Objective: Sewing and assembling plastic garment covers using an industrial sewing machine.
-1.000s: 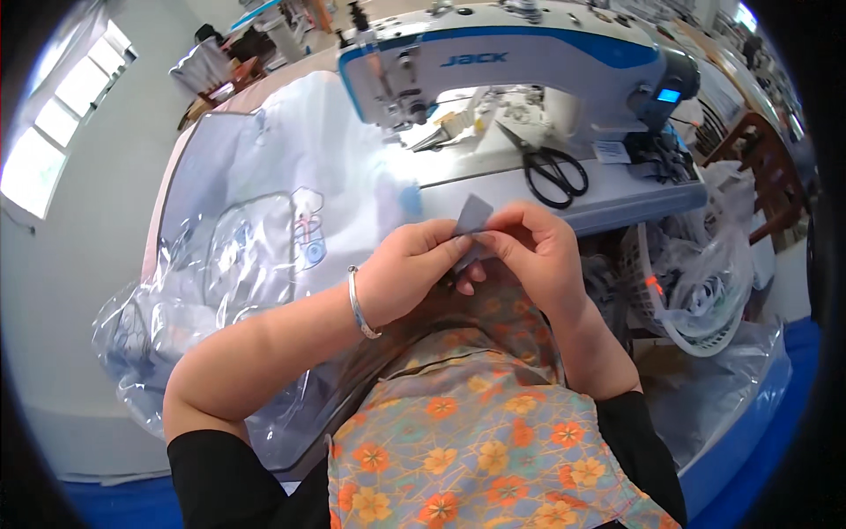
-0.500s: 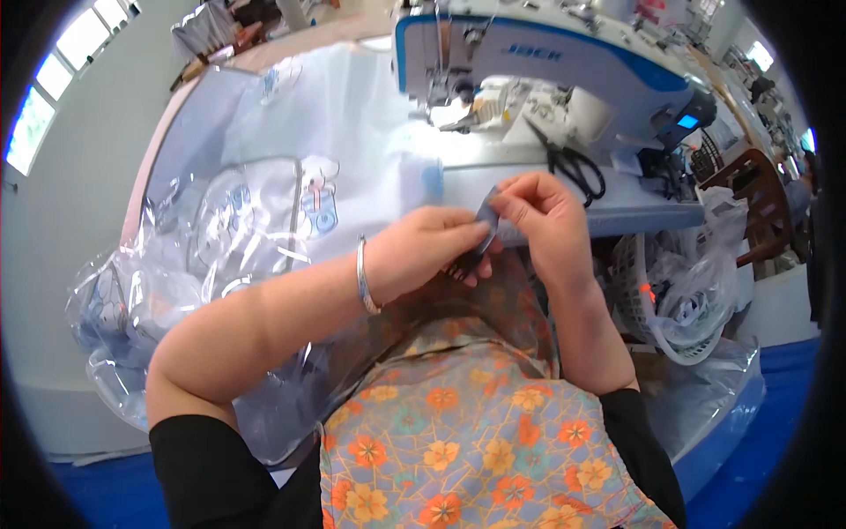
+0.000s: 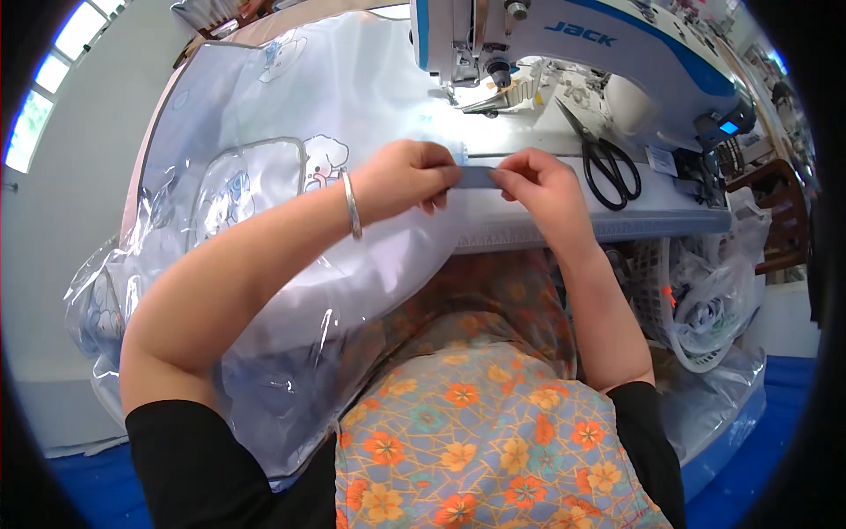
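Observation:
Between my two hands a short strip of grey fabric tape (image 3: 478, 177) is stretched level, just above the front of the sewing table. My left hand (image 3: 411, 179) pinches its left end, with the fingers curled. The right end sits between thumb and forefinger of my right hand (image 3: 537, 183). Under and beside my left hand spreads a pale translucent plastic sheet (image 3: 352, 88) with cartoon prints and a dark edge. A white and blue sewing machine (image 3: 608, 44) stands beyond my hands, its needle area lit. Black scissors (image 3: 606, 163) lie to the right of my right hand.
A white plastic basket (image 3: 656, 300) with clear bags in it stands below the table's right end. Clear plastic (image 3: 97, 300) bunches over the left side. A brown wooden chair (image 3: 780, 212) is at the far right, and a white wall (image 3: 79, 220) rises on the left.
Both hands have risen away from my lap to the table edge. The grey tape, earlier slanted and partly bunched, is now held straight between them. The view has shifted slightly.

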Demonstrator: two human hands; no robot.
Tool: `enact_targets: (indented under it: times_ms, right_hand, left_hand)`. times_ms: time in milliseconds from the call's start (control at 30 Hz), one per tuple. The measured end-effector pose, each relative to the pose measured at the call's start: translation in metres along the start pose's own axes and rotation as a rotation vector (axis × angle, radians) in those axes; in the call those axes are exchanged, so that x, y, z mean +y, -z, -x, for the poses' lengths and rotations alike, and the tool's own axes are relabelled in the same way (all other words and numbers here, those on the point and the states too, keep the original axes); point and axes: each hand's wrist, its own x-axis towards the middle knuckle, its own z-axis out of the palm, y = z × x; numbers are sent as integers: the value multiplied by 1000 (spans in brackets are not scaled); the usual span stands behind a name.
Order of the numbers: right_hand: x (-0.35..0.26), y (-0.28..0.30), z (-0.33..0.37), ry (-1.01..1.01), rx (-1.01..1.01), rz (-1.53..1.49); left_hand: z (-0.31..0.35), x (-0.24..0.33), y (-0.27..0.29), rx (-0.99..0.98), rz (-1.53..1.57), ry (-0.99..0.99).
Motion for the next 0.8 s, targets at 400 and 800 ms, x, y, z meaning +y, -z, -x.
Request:
enact_targets:
  times_ms: [400,800]
  right_hand:
    - [43,-18,-128,95,79,730]
    - [46,-21,-117,295,154,782]
  left_hand:
    - [-73,-48,20,615,-1023,-998]
    - [-73,-61,2,613,-1038,-805]
